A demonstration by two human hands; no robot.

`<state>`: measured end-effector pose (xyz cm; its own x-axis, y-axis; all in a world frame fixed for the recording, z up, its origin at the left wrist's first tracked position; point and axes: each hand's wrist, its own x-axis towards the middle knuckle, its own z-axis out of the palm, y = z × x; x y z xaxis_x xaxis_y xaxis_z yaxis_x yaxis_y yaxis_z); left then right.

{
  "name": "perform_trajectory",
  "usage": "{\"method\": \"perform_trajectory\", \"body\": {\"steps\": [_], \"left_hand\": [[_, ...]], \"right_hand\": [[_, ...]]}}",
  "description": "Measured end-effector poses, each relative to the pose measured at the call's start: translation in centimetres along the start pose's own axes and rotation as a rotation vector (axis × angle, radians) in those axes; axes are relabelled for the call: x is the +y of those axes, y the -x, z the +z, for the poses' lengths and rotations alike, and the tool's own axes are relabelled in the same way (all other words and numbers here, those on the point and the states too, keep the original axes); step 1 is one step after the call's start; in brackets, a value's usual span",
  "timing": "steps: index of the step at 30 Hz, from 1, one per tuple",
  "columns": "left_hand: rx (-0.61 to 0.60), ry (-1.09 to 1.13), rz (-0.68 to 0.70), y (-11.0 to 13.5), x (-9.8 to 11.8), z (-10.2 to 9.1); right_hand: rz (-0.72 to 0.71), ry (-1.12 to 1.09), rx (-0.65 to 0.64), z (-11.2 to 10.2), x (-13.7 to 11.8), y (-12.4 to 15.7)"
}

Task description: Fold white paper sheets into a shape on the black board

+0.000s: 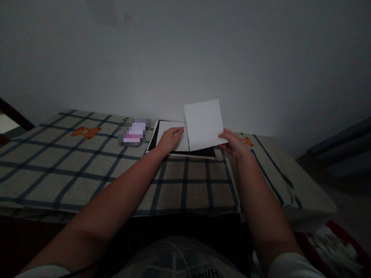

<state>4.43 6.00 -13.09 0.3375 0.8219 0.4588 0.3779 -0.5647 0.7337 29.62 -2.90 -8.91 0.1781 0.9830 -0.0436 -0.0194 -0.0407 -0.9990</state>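
Observation:
A white sheet of paper [204, 122] stands tilted up from a folded white sheet [171, 131] that lies on a black board or folder [203, 153]. My left hand [169, 139] lies flat on the lower white sheet, fingers stretched toward the crease. My right hand [233, 143] pinches the raised sheet at its lower right corner. Both rest at the far edge of a checked cloth [87, 166] near the wall.
A blurred pink and white item [135, 132] lies left of the papers. Orange bear prints [86, 132] mark the cloth. A grey wall [185, 58] rises just behind. Dark furniture [342, 146] stands at right, a red-edged thing [339, 239] at lower right.

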Motion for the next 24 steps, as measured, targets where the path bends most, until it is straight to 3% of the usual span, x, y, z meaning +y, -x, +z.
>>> {"method": "perform_trajectory", "body": {"steps": [5,12,16,21,24], "left_hand": [[0.073,0.452,-0.172,-0.6,0.2,-0.5],[0.183,0.531,-0.355,-0.7,0.6,-1.0],[0.233,0.624,-0.439,-1.2,0.0,-1.5],[0.216,0.744,-0.501,-1.4,-0.5,-1.6],[0.200,0.807,-0.519,-1.4,-0.2,-1.6]], "right_hand": [[0.018,-0.017,-0.120,1.3,1.2,-0.5],[0.018,0.033,-0.114,1.9,1.9,-0.9],[-0.068,-0.024,-0.119,1.8,1.6,-0.6],[-0.190,0.008,-0.218,1.7,2.1,-0.8],[-0.247,0.017,-0.184,1.7,2.9,-1.3]]}}
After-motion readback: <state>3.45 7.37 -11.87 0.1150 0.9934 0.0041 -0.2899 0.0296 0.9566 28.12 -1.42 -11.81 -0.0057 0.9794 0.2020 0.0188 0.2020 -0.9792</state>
